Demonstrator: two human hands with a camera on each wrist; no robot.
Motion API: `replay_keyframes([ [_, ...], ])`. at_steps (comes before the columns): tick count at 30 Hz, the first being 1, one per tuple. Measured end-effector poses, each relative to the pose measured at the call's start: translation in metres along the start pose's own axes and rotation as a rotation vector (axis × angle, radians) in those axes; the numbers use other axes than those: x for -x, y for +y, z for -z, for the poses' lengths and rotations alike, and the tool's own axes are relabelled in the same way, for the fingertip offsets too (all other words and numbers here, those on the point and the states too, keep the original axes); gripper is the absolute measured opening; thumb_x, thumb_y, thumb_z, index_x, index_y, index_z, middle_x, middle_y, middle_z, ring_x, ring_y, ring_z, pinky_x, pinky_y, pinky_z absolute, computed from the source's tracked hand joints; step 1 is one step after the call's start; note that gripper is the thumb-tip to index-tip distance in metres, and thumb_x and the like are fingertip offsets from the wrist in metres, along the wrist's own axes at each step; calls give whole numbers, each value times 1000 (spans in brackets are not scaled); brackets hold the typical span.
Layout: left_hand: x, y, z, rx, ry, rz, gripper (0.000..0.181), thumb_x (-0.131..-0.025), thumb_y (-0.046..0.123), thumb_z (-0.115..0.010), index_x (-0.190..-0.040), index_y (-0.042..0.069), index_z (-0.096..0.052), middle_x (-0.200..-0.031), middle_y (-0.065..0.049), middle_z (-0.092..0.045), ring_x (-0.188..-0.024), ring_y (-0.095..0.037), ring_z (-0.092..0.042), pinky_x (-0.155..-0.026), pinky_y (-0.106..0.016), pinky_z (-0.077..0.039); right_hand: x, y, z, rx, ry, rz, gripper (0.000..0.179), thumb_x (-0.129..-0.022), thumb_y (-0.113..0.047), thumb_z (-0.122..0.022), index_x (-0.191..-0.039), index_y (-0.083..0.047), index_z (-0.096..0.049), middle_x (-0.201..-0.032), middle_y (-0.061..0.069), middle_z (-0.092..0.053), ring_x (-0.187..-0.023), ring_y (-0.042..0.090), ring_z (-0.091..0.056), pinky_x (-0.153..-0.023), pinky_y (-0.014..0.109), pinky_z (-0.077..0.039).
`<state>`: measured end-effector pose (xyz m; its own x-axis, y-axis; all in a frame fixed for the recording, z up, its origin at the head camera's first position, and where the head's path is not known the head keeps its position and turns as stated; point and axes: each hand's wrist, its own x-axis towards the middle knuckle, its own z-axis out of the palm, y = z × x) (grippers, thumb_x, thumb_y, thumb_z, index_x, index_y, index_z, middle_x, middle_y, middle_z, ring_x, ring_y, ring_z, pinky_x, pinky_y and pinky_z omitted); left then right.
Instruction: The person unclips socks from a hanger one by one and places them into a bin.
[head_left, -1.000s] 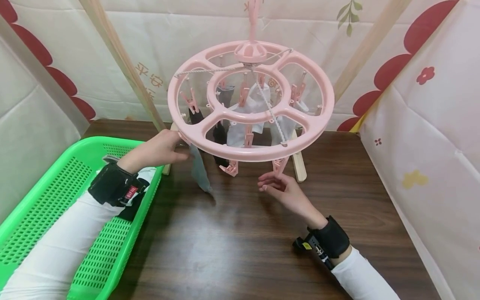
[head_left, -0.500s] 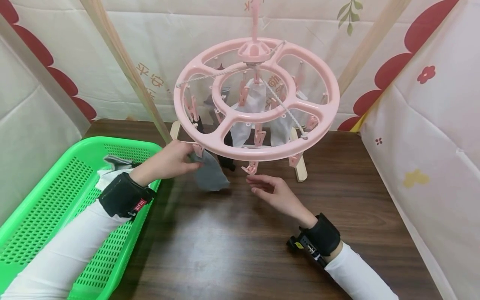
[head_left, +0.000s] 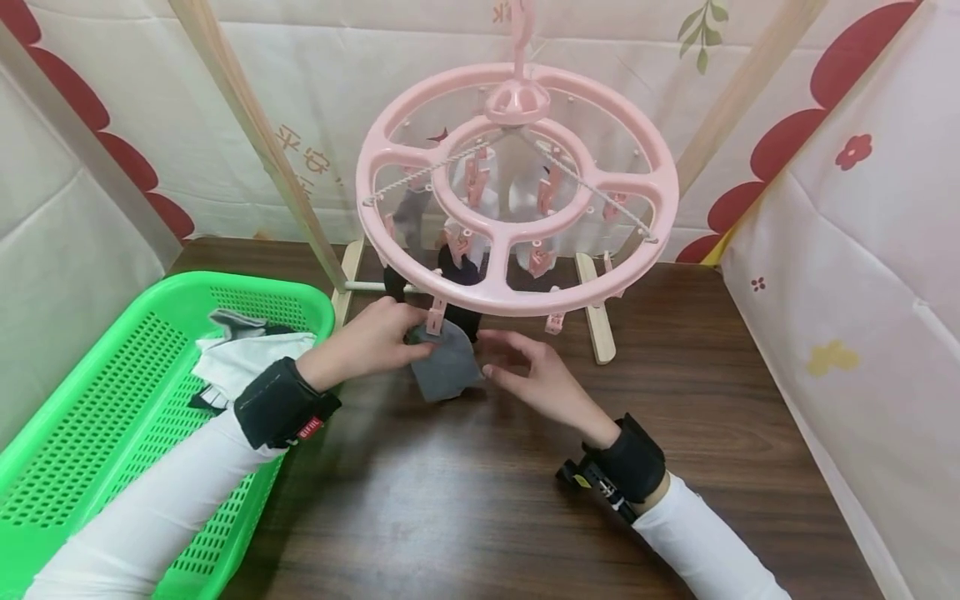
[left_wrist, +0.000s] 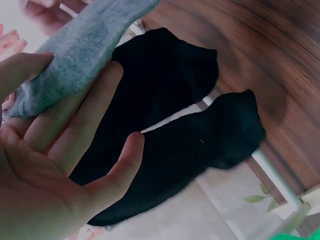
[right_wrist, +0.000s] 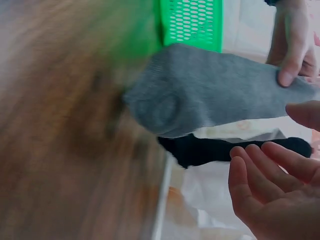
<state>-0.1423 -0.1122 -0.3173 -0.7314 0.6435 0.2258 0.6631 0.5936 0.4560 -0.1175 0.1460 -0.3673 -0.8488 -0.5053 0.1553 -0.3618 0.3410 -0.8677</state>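
A grey sock (head_left: pixel 446 360) hangs from a pink clothespin (head_left: pixel 437 315) at the front of the round pink drying rack (head_left: pixel 517 300). My left hand (head_left: pixel 369 343) pinches the sock near its clipped top, the thumb lying on the fabric (right_wrist: pixel 200 90) in the right wrist view. Close to the sock's other side is my right hand (head_left: pixel 542 379), its fingers apart and relaxed, holding nothing. Two black socks (left_wrist: pixel 185 155) hang behind the grey one in the left wrist view. More light socks (head_left: pixel 536 200) hang farther back on the rack.
A green basket (head_left: pixel 247 287) stands on the left with white, grey and black socks (head_left: pixel 240 358) in it. Wooden stand feet (head_left: pixel 597 329) rest on the brown table (head_left: pixel 675 375) under the rack. Patterned cloth walls enclose the back and sides.
The rack has turned, its front edge swinging to the right with the grey sock. My left hand moved right along with it. My right hand shifted left, closer to the sock.
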Motion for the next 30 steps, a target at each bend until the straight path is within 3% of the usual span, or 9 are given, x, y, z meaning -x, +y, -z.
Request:
replay_keyframes([
  [12, -9, 9, -14, 41, -41, -72, 22, -84, 9, -71, -104, -1, -69, -58, 8, -38, -50, -6, -36, -52, -24, -33, -14, -36, 12, -49, 15, 46, 51, -88, -7, -69, -135, -2, -51, -129, 12, -58, -113, 28, -58, -94, 44, -45],
  [17, -14, 12, -21, 32, -55, -90, 21, -85, 9, -71, -104, 0, -68, -61, 7, -39, -54, -8, -37, -55, -25, -35, -17, -49, 11, -84, 34, 74, 51, -87, -6, -71, -134, -6, -51, -129, 6, -55, -113, 21, -57, -95, 42, -45],
  [25, -17, 18, -26, 46, -83, -86, 16, -87, 10, -70, -98, -1, -67, -63, 5, -44, -55, -8, -41, -55, -23, -37, -19, -56, 7, -118, 69, 155, 35, -91, -5, -66, -125, 1, -59, -115, 9, -66, -107, 19, -61, -91, 43, -47],
  [30, -18, 19, -29, 58, -84, -91, 16, -88, 10, -70, -98, -1, -66, -64, 6, -45, -54, -6, -42, -55, -22, -38, -21, -58, 8, -166, 105, 194, 26, -91, 1, -64, -117, 2, -62, -110, 12, -66, -105, 21, -62, -91, 40, -46],
])
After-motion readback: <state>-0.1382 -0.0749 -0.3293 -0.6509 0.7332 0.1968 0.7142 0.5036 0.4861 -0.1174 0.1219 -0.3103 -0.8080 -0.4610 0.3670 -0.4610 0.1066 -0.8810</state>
